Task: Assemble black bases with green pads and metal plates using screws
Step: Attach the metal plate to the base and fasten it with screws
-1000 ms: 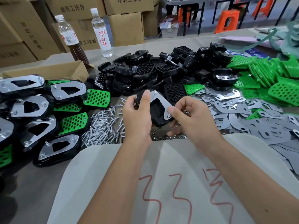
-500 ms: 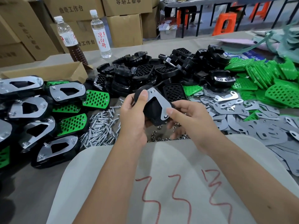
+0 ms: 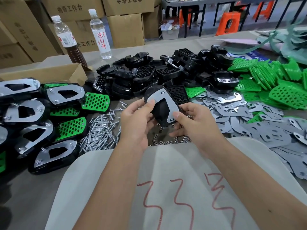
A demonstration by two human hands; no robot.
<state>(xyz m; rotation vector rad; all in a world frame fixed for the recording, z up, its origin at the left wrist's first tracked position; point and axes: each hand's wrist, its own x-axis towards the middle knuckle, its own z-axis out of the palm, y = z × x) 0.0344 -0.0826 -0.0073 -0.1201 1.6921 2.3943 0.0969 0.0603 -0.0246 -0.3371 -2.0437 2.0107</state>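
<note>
Both my hands hold one black base (image 3: 159, 112) with a metal plate (image 3: 163, 101) on it, lifted above the table centre. My left hand (image 3: 136, 120) grips its left side, thumb pressing the plate's left corner. My right hand (image 3: 193, 122) grips the lower right end, thumb by a screw head there. Another screw shows at the plate's top. Loose screws (image 3: 99, 135) lie in a heap to the left, small nuts (image 3: 166, 140) under my hands. Bare black bases (image 3: 149, 73) pile behind, green pads (image 3: 282, 80) at right, loose metal plates (image 3: 249, 123) right of centre.
Finished assemblies (image 3: 54, 153) with plates and green pads lie in rows at left. An open cardboard box (image 3: 49, 73) and two bottles (image 3: 99, 34) stand behind them. A pale sheet with red marks (image 3: 182, 188) covers the near table edge. Cartons and stools fill the background.
The base with its plate has risen and tilted, its plate turning more toward me. My right thumb has shifted onto the lower plate corner; my left thumb stays on the plate.
</note>
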